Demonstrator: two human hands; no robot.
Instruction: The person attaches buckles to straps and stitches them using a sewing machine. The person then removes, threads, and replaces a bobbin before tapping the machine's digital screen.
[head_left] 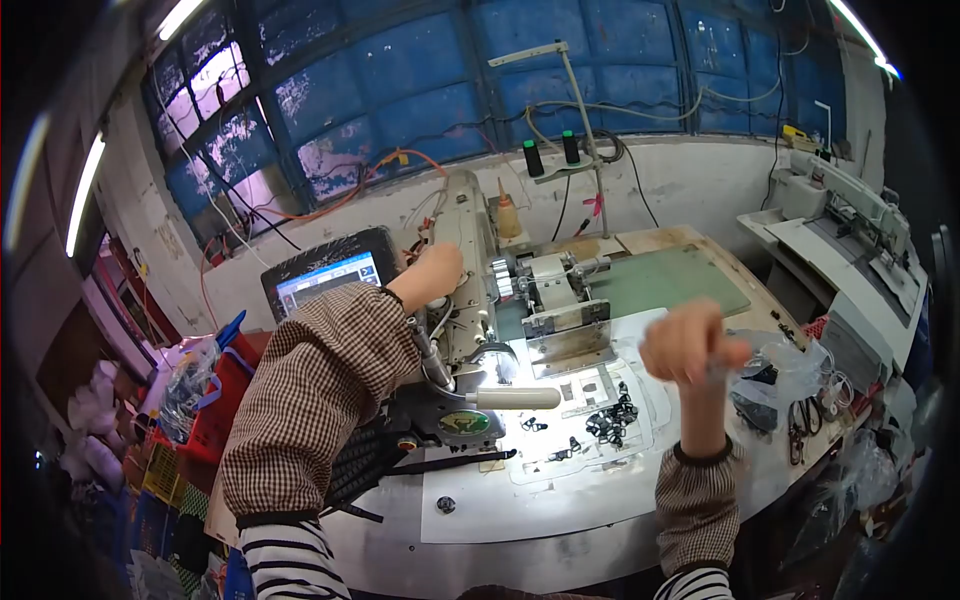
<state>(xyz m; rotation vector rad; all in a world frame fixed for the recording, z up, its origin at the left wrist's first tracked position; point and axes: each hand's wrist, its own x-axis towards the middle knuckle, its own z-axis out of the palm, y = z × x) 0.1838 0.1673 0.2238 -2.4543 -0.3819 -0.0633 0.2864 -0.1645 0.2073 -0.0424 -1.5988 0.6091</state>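
My left hand (436, 273) is up at the head of the sewing machine (462, 215), its fingers curled inward against the thread-guide area. What they hold, if anything, is hidden. Over the right side of the worktable hangs my right hand (692, 345), apart from the surface and smeared by motion, so its grip is unclear. Between the two, a pile of small black buckle-like parts (612, 424) lies on a white sheet (570, 505) under the machine's light. Black webbing straps (375, 462) lie at the left of the machine bed. A single round black part (446, 505) sits near the front.
A lit control screen (330, 278) stands left of the machine. Behind are two black thread cones (532, 157) and an oil bottle (508, 217). Plastic bags (790, 365) and cords crowd the right edge. A red crate (215, 410) stands at left.
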